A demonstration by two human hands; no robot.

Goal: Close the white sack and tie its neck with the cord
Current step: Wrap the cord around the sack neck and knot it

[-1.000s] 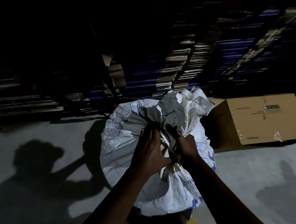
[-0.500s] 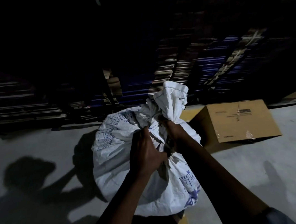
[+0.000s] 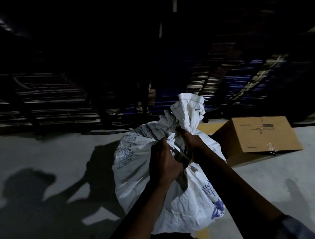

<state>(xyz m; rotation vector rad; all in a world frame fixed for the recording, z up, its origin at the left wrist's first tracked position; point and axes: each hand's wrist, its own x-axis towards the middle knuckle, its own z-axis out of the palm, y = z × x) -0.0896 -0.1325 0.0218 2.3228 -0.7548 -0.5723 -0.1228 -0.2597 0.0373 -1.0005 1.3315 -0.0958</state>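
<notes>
A full white sack (image 3: 140, 173) with blue print stands on the grey floor in front of me. Its mouth is gathered into a bunch (image 3: 188, 113) that sticks up and to the right. My right hand (image 3: 191, 143) grips the neck just below that bunch. My left hand (image 3: 163, 162) is closed on the sack fabric a little nearer to me, touching the right hand. Between the two hands lies a dark band that may be the cord; the light is too dim to tell.
A brown cardboard box (image 3: 260, 135) lies on the floor right of the sack. Dark stacks of flat cardboard (image 3: 54, 105) fill the background. Shadows of me fall on the grey floor (image 3: 47, 159) to the left.
The loose, wide sack mouth has been drawn into a tight upright bunch. My right hand moved up to the neck, and the view shifted so the sack and box sit further right.
</notes>
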